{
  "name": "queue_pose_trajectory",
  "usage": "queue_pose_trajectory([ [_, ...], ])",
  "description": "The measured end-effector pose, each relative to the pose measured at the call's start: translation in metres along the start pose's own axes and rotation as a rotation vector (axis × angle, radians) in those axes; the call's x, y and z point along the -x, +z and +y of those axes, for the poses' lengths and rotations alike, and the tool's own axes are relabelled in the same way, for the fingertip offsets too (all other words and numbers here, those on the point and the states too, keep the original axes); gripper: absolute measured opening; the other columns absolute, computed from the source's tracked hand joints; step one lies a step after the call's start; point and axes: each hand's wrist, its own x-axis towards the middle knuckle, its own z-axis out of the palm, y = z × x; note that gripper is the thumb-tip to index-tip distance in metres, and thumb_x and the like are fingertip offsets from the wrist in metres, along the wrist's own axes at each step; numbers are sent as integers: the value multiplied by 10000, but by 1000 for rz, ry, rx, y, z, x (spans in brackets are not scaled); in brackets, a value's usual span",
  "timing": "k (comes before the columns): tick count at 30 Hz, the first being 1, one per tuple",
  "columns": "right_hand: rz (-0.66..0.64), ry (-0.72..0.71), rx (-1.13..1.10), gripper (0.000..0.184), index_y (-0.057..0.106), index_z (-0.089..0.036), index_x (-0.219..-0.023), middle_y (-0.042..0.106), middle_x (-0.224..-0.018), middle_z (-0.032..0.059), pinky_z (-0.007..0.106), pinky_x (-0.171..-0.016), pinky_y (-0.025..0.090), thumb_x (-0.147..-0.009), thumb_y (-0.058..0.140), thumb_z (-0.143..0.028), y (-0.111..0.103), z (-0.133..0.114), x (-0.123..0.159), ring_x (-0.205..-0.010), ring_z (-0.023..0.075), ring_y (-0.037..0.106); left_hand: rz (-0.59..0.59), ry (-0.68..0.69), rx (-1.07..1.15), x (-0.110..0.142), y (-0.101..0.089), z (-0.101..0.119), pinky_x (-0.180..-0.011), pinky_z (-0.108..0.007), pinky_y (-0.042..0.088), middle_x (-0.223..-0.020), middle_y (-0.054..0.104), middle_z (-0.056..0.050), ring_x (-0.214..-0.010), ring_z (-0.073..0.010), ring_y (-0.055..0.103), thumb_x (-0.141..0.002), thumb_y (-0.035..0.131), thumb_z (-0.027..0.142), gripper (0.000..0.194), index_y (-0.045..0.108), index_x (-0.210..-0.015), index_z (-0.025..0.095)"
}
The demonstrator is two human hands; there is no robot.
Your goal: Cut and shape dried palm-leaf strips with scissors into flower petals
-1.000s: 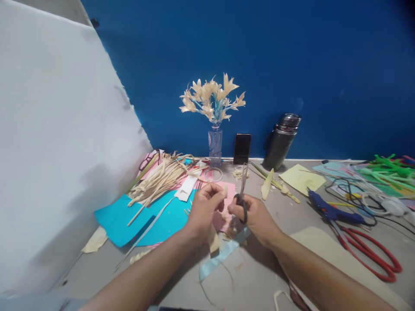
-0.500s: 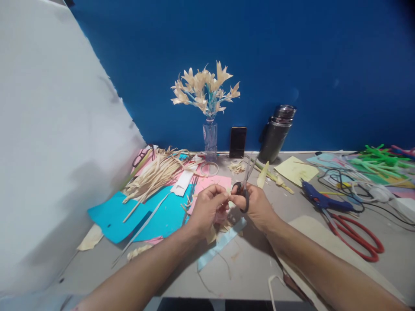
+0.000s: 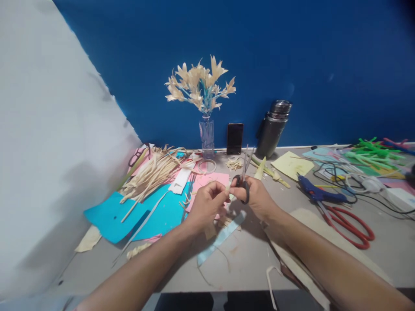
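Head view, frame centre: left hand (image 3: pixel 207 204) pinches a small pale leaf strip (image 3: pixel 228 188) (cream, narrow) between fingertips; right hand (image 3: pixel 256 199) grips black-handled scissors (image 3: pixel 244 179), blades pointing up, above the grey table (image 3: pixel 259 255).

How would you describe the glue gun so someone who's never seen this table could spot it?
Start at the dark flask standing against the blue wall, then come right and nearer along the grey table. The glue gun lies beside the red-handled scissors, the only dark blue tool, trailing a black cord.
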Motion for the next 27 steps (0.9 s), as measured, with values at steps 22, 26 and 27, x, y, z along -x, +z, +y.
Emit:
queue_pose_trajectory([
  [22, -187, 53, -181, 270, 625, -160, -732, 509, -611, -25, 245, -526, 342, -645, 773, -368, -7, -14, 2, -541, 109, 426, -268, 27, 36, 2, -12, 19, -582, -232, 437, -726, 629, -40, -652, -138, 582, -779, 742, 416, 295, 581, -751, 169],
  [26, -110, 60, -63, 303, 634, -165, -815, 563, -632, -32, 241, -545, 356, -611, 808, -308, -5, -16, 6, -560, 114, 468, -249, 22, 33, 2, -10, 15, -549, -220, 412, -705, 603, -17, -595, -112, 540, -763, 758, 394, 286, 584, -760, 166],
  [27, -121, 80, -65, 297, 636, -163, -808, 570, -638, -29, 241, -547, 355, -603, 807, -294, -4, -17, 7, -565, 115, 472, -275, 23, 41, 2, -10, 14, -546, -220, 407, -700, 595, -13, -582, -106, 529, -762, 760, 388, 286, 581, -758, 165],
])
